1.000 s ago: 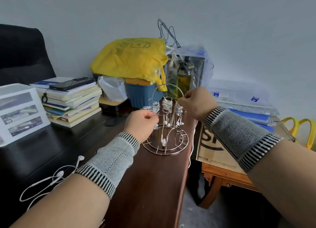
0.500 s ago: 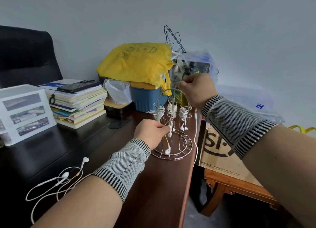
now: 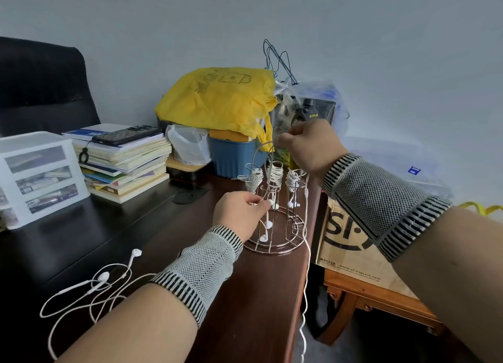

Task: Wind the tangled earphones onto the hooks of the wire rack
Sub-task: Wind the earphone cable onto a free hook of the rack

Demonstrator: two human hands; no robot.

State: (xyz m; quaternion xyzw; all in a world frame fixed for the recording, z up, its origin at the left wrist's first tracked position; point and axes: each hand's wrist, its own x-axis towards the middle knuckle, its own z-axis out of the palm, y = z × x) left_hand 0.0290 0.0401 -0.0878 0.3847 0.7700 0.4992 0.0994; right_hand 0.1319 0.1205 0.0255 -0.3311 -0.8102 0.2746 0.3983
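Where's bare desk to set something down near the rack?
Bare dark desk lies between the drawer box, book stack and left hand. Brown wood in front of the rack is free. Loose earphones clutter the near left; bags crowd behind.

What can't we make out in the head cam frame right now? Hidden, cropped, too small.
- Right hand: its fingertips face away from the head view, so what they pinch is hidden.
- Wire rack: the hook count is unclear; wound cords and the left hand cover them.
- Hanging cord: runs off the bottom edge, end unseen.
- Loose earphones: cord passes under the left forearm.
- Drawer box: contents blurred.
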